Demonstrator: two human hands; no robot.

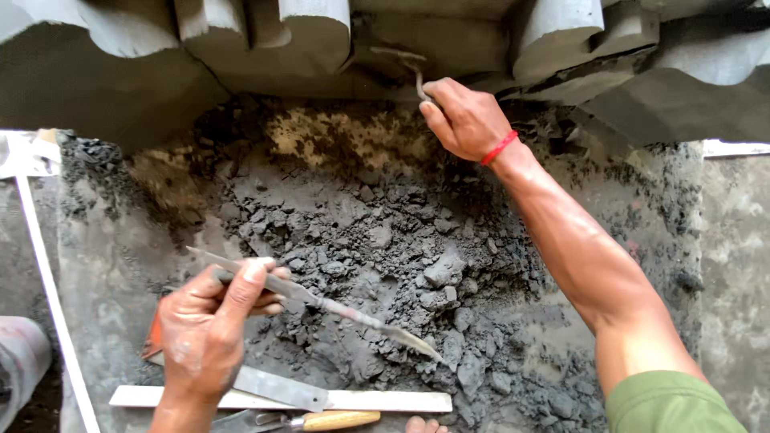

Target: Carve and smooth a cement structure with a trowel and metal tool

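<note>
My left hand (210, 317) grips a thin metal modelling tool (353, 314), its pointed tip resting on a heap of grey mortar crumbs (401, 248). Under the same hand lies an orange-handled scraper with a flat steel blade (277, 387). My right hand (461, 119), a red band at the wrist, reaches up and pinches a small bent metal tool (411, 68) against the grey moulded cement carving (321, 40) at the top.
A white flat strip (385, 400) and a wooden-handled tool (337, 420) lie at the near edge of the mortar-covered board. A white bar (48, 281) runs down the left side. Grey fabric (20, 353) sits at far left. Carved cement blocks span the top.
</note>
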